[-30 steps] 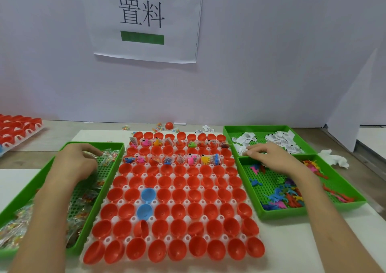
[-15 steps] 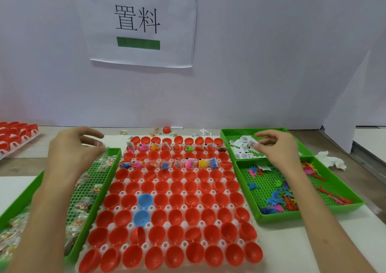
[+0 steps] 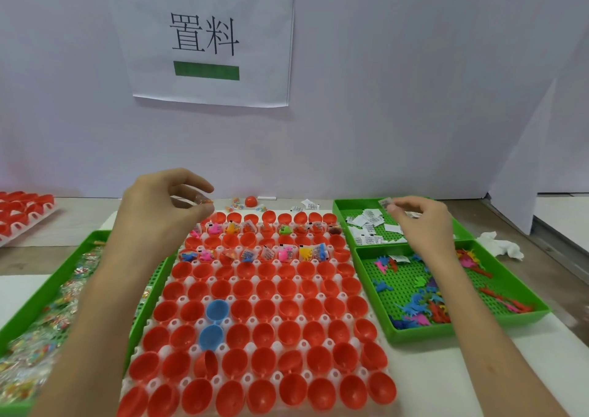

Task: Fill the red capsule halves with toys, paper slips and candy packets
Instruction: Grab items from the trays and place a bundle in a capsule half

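A white rack [image 3: 315, 279] of red capsule halves [image 3: 288, 308] fills the centre; two far rows hold toys and slips, and two halves are blue [image 3: 216, 310]. My left hand [image 3: 159, 212] hovers over the rack's far left corner, pinching a clear candy packet [image 3: 202, 200]. My right hand [image 3: 420, 222] is above the paper slip tray [image 3: 342, 207], pinching a paper slip [image 3: 385, 202]. Candy packets [image 3: 47, 317] lie in the left green tray [image 3: 47, 284]. Small coloured toys [image 3: 417, 308] sit in the near right green tray [image 3: 462, 330].
Another rack of red halves [image 3: 25, 206] lies at the far left. A closed red capsule [image 3: 250, 200], stray candies and slips rest behind the main rack. A crumpled white tissue [image 3: 500, 246] lies right of the trays. A white wall with a paper sign [image 3: 207, 37] stands behind.
Both hands have lifted out of their trays, the left with a candy packet and the right with a paper slip, and moved up and toward the rack's far rows.
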`<act>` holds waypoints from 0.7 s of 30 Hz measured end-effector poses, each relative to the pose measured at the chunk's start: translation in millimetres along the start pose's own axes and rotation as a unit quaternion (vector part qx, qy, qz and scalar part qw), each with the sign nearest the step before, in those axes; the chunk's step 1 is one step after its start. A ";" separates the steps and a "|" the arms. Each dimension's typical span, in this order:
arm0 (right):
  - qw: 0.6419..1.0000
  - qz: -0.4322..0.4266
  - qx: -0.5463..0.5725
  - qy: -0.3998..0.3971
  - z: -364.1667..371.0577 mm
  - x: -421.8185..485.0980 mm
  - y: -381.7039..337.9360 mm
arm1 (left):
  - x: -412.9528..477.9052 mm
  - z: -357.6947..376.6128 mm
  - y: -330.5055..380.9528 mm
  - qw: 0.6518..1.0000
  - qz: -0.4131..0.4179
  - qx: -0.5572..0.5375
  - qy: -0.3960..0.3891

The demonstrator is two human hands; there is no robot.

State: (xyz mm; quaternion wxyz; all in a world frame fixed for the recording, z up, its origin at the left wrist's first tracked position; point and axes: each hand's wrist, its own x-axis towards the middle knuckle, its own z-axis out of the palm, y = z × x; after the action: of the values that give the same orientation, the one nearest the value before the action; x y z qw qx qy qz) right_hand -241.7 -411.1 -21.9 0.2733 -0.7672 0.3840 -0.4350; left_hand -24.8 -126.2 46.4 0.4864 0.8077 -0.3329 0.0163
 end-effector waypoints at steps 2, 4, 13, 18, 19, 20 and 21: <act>0.999 -0.005 0.034 -0.003 -3.6 0.3 -7.4 | -2.7 4.0 6.0 1.000 0.012 -0.025 -0.002; 0.995 -0.009 0.091 -0.039 -8.2 -0.4 -21.8 | -6.5 10.7 14.7 0.997 0.023 -0.074 -0.005; 0.907 -0.087 0.352 -0.213 -19.4 -27.0 -117.9 | -33.5 49.0 57.3 0.944 0.009 -0.325 -0.062; 0.904 -0.099 0.323 -0.261 -21.8 -42.0 -138.3 | -40.3 51.8 64.8 0.941 0.019 -0.332 -0.068; 0.911 -0.099 0.304 -0.261 -21.6 -43.8 -139.3 | -40.4 51.0 65.2 0.942 0.022 -0.327 -0.073; 0.919 -0.096 0.285 -0.254 -21.3 -44.8 -140.1 | -39.9 50.0 65.4 0.943 0.024 -0.323 -0.081; 0.927 -0.090 0.270 -0.244 -21.0 -45.1 -140.2 | -39.5 48.6 65.4 0.942 0.026 -0.321 -0.092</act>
State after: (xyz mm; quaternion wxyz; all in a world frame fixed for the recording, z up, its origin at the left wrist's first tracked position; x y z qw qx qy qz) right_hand -225.7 -297.6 73.0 0.5154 -0.7779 0.1031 -0.3444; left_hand -106.2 -164.2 57.6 0.6868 0.5975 -0.3843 -0.1534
